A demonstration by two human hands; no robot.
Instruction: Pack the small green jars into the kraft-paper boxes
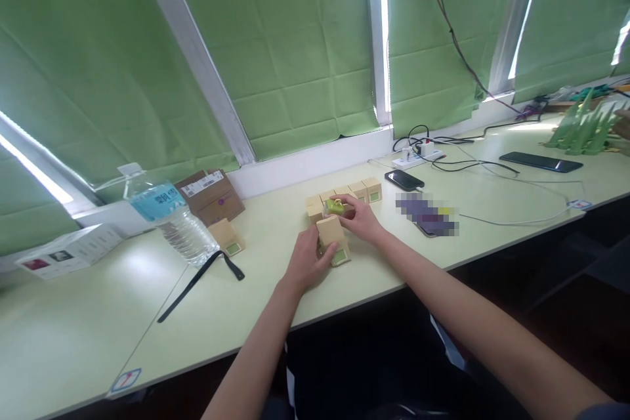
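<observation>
My left hand (308,256) is closed around a small tan cardboard box (332,233) with a green label low on its front, held just above or on the white table. In my right hand (361,216), pinched between the fingers, is a small yellow-green item (335,206), perhaps in clear wrapping; its kind is too small to tell. It sits right behind the top of the held box. Beyond my hands stands a row of several similar tan boxes (373,189), partly hidden by my fingers. Another tan box (226,236) stands apart to the left.
A large water bottle (172,216) leans at the left, near a brown carton (211,197), a white box (69,251) and a black strap (197,279). Phones (404,180), a power strip (418,159) and cables lie to the right. Someone's hand (623,123) shows at the far right edge.
</observation>
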